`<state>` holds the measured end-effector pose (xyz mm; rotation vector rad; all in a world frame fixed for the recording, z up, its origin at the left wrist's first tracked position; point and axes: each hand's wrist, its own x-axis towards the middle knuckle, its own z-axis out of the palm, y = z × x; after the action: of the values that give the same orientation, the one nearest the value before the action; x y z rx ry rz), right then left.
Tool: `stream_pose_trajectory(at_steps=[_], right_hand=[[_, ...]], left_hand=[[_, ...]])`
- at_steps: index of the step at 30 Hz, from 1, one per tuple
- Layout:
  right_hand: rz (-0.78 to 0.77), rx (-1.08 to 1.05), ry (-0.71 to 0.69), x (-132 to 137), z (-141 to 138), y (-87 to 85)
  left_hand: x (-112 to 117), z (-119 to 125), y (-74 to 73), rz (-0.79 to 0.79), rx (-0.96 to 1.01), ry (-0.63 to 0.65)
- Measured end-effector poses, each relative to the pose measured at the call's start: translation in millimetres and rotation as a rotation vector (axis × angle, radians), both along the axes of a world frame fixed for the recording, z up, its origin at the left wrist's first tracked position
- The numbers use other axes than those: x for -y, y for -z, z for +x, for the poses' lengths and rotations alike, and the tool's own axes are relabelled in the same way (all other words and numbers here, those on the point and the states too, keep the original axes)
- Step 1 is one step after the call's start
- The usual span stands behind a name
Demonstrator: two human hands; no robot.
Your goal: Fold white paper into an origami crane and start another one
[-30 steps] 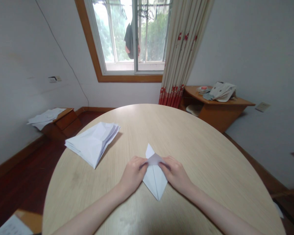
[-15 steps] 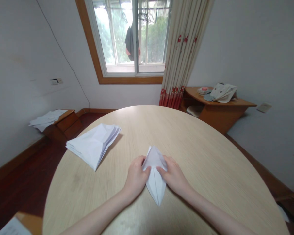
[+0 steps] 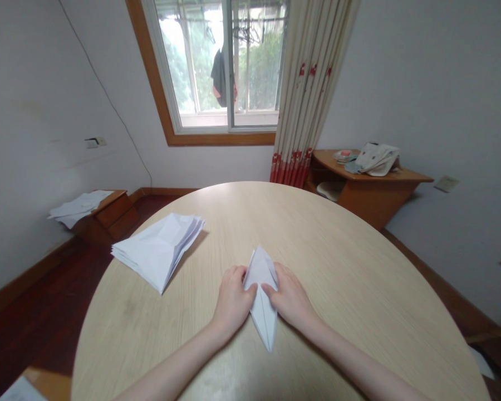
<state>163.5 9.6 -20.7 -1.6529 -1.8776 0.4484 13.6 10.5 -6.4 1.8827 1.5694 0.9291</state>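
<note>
A folded sheet of white paper (image 3: 263, 317) lies before me, long and narrow, with a crease down its middle and a point toward me. My left hand (image 3: 235, 296) grips its left edge, thumb on top and fingers at the side. On the opposite edge my right hand (image 3: 290, 294) is closed the same way, its thumb pressing near the centre crease. Both thumbs sit close together on the paper. The fingers' undersides are hidden. To the left rests a stack of folded white papers (image 3: 161, 245), fanned slightly at its edges.
The round wooden table (image 3: 359, 289) fills the foreground. Beyond it, a small cabinet (image 3: 114, 214) with papers stands left, and a corner desk (image 3: 371, 195) holding a cloth bag (image 3: 378, 159) stands right. A window (image 3: 229, 72) and a curtain (image 3: 304, 100) are at the back.
My right hand has moved left, toward my left hand. The paper between them has become narrower, its right side drawn inward.
</note>
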Motion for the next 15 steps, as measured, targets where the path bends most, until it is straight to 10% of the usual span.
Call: stream_pose_trajectory(at_steps=[15], right_hand=[[0.076,0.056,-0.043,7.0,4.6,-2.6]], left_hand=[[1.1,-4.3,-5.5,-0.006,-0.021,0.023]])
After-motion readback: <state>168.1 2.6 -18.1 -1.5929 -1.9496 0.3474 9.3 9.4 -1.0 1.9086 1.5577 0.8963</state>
